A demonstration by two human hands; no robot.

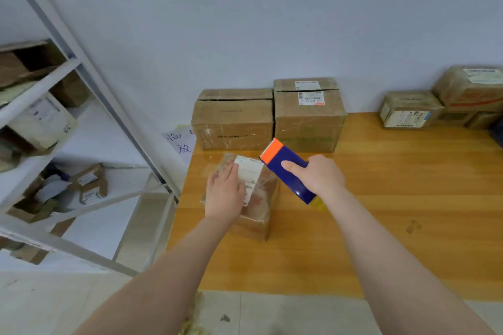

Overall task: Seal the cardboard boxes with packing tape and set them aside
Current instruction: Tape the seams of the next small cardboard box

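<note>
Leftmost, a white metal shelving rack [40, 81] holds loose cartons and labelled parcels on several levels. Just beside the table's far left corner, a handwritten paper sign [181, 141] is stuck to the wall. On the orange-brown wooden table [381, 198], near its left edge, sits a small cardboard box [258, 215], wrapped in clear tape and bearing a white shipping label [251, 168] on top. The left hand [224, 193] lies flat on that top, fingers straight and covering part of the label. Behind, against the wall, stand a wide carton [234, 119] and a taller labelled carton [309, 117], touching side by side. Just right of the small box, the right hand [318, 177] grasps a blue tape dispenser [288, 171], thumb along its side, its orange serrated end pointing up and away, above the small box's far right corner. At the far right, more taped parcels [408, 110] are stacked against the wall.
</note>
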